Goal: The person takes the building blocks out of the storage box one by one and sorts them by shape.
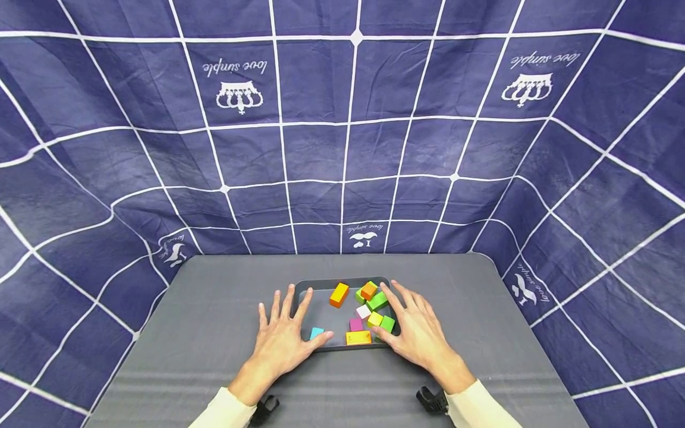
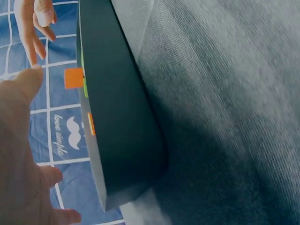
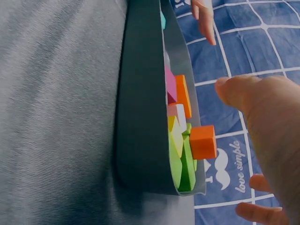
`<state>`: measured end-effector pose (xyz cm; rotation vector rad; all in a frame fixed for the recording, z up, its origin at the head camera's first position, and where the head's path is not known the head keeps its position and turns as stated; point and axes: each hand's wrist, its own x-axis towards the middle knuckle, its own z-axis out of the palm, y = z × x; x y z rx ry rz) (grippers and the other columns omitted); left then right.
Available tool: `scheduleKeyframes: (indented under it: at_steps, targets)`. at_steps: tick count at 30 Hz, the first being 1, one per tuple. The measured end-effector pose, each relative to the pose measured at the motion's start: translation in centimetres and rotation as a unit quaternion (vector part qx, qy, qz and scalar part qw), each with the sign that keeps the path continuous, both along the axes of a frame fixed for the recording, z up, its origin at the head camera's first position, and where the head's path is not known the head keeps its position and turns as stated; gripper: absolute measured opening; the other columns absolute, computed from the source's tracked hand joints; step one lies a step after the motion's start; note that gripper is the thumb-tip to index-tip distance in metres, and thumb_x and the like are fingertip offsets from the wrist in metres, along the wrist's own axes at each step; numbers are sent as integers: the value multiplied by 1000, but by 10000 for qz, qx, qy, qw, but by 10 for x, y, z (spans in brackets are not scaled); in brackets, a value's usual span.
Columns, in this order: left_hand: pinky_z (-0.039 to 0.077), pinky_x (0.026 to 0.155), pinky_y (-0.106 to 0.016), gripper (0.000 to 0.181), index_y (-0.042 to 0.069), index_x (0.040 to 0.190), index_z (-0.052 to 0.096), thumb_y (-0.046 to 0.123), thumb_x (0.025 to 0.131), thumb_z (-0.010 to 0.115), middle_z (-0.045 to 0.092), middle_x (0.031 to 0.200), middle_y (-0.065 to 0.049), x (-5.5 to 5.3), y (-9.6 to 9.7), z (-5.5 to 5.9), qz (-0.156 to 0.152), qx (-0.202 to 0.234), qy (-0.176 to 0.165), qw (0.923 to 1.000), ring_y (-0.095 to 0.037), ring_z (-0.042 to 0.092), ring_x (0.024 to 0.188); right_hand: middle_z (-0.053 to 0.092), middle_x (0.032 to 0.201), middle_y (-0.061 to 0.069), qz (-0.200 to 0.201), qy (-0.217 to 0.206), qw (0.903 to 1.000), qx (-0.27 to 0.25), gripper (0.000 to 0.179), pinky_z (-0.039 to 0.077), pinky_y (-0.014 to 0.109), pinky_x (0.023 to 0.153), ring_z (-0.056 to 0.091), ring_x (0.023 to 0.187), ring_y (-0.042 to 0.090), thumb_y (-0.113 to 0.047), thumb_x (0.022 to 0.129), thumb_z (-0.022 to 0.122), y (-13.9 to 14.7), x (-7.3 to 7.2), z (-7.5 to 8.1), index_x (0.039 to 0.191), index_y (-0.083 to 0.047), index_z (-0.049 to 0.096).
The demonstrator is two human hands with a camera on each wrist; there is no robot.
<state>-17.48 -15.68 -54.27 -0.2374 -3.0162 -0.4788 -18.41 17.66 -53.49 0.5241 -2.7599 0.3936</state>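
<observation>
A shallow dark grey tray (image 1: 342, 348) holds several coloured blocks. My left hand (image 1: 282, 343) is spread over its left edge, thumb near a light blue block (image 1: 317, 333). At the right edge my right hand (image 1: 420, 333) hovers with fingers extended, thumb close to a green block (image 1: 387, 324). Neither hand grips anything; whether fingertips touch the rim I cannot tell. A small orange cube (image 3: 203, 142) sits on top of green blocks at the tray's right end. Nearby lie a yellow block (image 1: 375, 319), a pale pink block (image 1: 364, 312) and a magenta block (image 1: 355, 324).
The tray stands on a table with a grey cloth (image 1: 203, 333). Blue curtains (image 1: 316, 148) with white lines enclose the back and both sides. An orange block (image 1: 339, 295) lies toward the tray's back, and a yellow-orange block (image 1: 358, 337) along its front wall.
</observation>
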Motion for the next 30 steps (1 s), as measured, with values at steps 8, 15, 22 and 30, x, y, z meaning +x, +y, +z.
scheduleKeyframes:
  at_steps: [8, 15, 22, 30]
  targets:
    - [21, 141, -86, 131, 30, 189, 23, 98, 88, 71, 23, 195, -21, -4, -11, -2, -230, 285, -442, 9984, -57, 26, 179, 57, 176, 13, 102, -197, 9997, -140, 96, 61, 67, 114, 66, 146, 42, -55, 97, 93, -6, -18, 1, 178, -26, 51]
    - [23, 142, -82, 149, 16, 189, 15, 97, 82, 79, 17, 196, -20, -6, -16, -10, -356, 579, -790, 9946, -56, 25, 179, 62, 170, 12, 199, -331, 9990, -225, 91, 65, 59, 102, 70, 138, 38, -51, 96, 95, -11, -35, 4, 175, -25, 56]
    - [26, 142, -80, 156, 4, 187, 13, 93, 81, 84, 12, 197, -20, -6, -18, -17, -413, 558, -795, 9944, -56, 27, 178, 65, 162, 15, 507, -637, 9951, -566, 81, 67, 64, 108, 71, 137, 42, -38, 98, 95, -17, -53, 4, 170, -21, 62]
    - [25, 143, -80, 156, 0, 186, 10, 87, 82, 88, 7, 197, -23, -6, -17, -24, -417, 995, -1043, 9887, -55, 24, 179, 70, 150, 14, 710, -1064, 9873, -944, 69, 66, 62, 111, 76, 128, 38, -24, 99, 94, -24, -68, -2, 163, -21, 69]
